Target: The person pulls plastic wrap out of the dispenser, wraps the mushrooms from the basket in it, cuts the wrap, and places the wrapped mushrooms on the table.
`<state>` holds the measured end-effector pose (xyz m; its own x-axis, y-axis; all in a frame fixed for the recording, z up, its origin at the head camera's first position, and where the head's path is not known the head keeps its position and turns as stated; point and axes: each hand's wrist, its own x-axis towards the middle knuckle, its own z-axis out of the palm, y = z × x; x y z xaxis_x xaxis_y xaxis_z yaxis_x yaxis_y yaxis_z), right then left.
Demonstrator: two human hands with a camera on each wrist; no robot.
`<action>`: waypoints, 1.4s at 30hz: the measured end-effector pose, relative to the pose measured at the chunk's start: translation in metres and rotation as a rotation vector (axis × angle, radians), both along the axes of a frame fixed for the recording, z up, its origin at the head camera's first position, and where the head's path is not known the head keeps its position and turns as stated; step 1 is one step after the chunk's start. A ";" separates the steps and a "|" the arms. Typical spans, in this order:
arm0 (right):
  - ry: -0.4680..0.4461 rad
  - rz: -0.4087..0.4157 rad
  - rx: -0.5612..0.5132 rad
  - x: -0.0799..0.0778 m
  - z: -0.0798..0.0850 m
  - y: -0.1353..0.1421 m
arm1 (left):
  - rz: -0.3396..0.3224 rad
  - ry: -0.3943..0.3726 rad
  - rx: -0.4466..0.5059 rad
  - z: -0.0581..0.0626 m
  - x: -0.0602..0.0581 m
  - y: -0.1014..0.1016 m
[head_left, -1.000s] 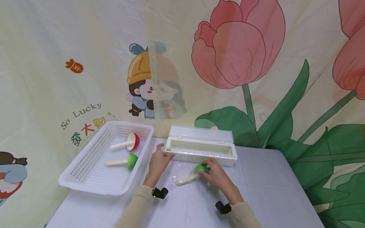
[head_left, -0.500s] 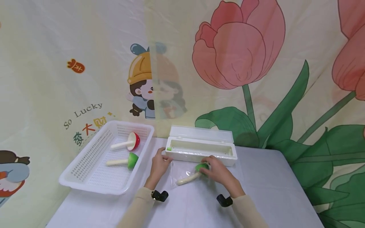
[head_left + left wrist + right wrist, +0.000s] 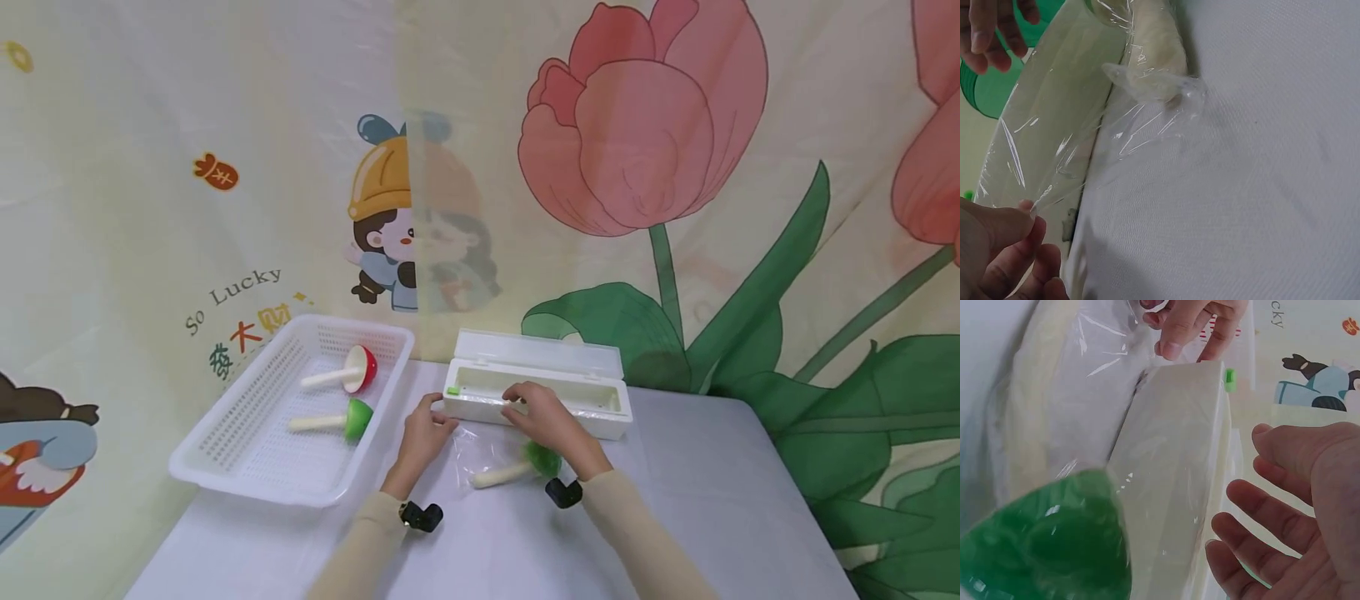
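My left hand [image 3: 426, 435] pinches the edge of clear cling film [image 3: 1063, 159] between thumb and index finger, beside the left end of the white dispenser box [image 3: 474, 408]. In front of the box lies a toy mushroom [image 3: 542, 459] with a green cap and pale stem, film over it. My right hand [image 3: 546, 417] hovers above the box's front edge, its fingers spread and slightly bent in the right wrist view, holding nothing. A small green slider [image 3: 1230, 380] sits at the box's left end. The box's clear lid [image 3: 540, 352] stands raised at the back.
A white perforated basket [image 3: 187, 468] stands left of my left hand. In it lie a red-capped toy mushroom [image 3: 363, 369] and a green-capped toy mushroom [image 3: 359, 419]. A printed curtain [image 3: 465, 67] hangs directly behind the white-covered table [image 3: 480, 550].
My right hand has let go of the green mushroom cap and moved up and left over the box. My left fingers have closed on the film's edge at the box's left end.
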<state>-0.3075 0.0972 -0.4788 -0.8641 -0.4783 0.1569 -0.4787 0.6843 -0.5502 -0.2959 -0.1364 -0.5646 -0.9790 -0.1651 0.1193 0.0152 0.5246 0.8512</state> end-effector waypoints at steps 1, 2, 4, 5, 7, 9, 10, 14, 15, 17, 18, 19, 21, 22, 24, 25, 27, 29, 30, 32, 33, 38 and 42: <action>0.011 0.008 -0.002 -0.002 0.000 -0.003 | -0.006 -0.004 -0.002 0.000 -0.001 0.000; 0.017 0.014 -0.001 -0.004 0.000 -0.006 | -0.009 -0.011 -0.003 0.001 -0.001 0.001; 0.030 0.023 0.000 -0.008 0.001 -0.012 | -0.017 -0.017 -0.011 0.001 -0.002 0.001; 0.032 0.023 0.001 -0.010 0.002 -0.014 | -0.019 -0.017 -0.010 0.002 -0.003 0.001; 0.032 0.023 0.005 -0.014 0.003 -0.019 | -0.026 -0.010 -0.014 0.001 -0.004 0.000; 0.021 0.020 0.003 -0.017 0.005 -0.023 | -0.036 0.003 -0.012 0.001 -0.004 -0.001; 0.014 0.021 0.003 -0.018 0.006 -0.025 | -0.039 0.008 -0.010 0.001 -0.005 -0.002; 0.003 0.033 -0.006 -0.024 0.009 -0.031 | -0.048 0.025 0.013 0.001 -0.005 -0.006; 0.000 0.036 -0.009 -0.025 0.009 -0.032 | -0.049 0.033 0.018 0.001 -0.006 -0.007; -0.003 0.037 -0.015 -0.027 0.008 -0.035 | -0.047 0.058 0.033 0.002 -0.006 -0.009; -0.010 0.035 -0.018 -0.028 0.008 -0.036 | -0.047 0.074 0.040 0.002 -0.007 -0.010; -0.019 0.033 -0.019 -0.030 0.008 -0.037 | -0.050 0.096 0.044 0.003 -0.007 -0.011; -0.038 0.027 -0.024 -0.032 0.006 -0.039 | -0.062 0.140 0.036 0.004 -0.009 -0.012; -0.044 0.024 -0.024 -0.033 0.006 -0.040 | -0.071 0.159 0.028 0.005 -0.010 -0.012; -0.056 0.020 -0.031 -0.034 0.005 -0.042 | -0.092 0.182 0.010 0.007 -0.012 -0.012; -0.057 0.022 -0.038 -0.035 0.004 -0.043 | -0.105 0.191 0.000 0.008 -0.014 -0.012; -0.051 0.029 -0.055 -0.036 0.003 -0.045 | -0.130 0.202 -0.013 0.009 -0.016 -0.012; -0.043 0.037 -0.078 -0.038 0.002 -0.048 | -0.150 0.205 -0.001 0.010 -0.019 -0.011; -0.038 0.041 -0.092 -0.038 0.001 -0.049 | -0.161 0.209 0.004 0.010 -0.021 -0.011; -0.035 0.048 -0.122 -0.039 -0.001 -0.052 | -0.177 0.204 0.021 0.010 -0.024 -0.011; -0.036 0.052 -0.133 -0.039 -0.001 -0.053 | -0.182 0.199 0.034 0.009 -0.025 -0.011; -0.048 0.057 -0.163 -0.040 -0.006 -0.061 | -0.187 0.190 0.102 0.002 -0.028 -0.012; -0.037 0.063 -0.173 -0.040 -0.011 -0.066 | -0.198 0.180 0.215 -0.005 -0.030 -0.013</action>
<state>-0.3480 0.0309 -0.4895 -0.8398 -0.5007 0.2097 -0.4948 0.5471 -0.6751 -0.3264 -0.1496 -0.5697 -0.9610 -0.0142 0.2763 0.2589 0.3055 0.9163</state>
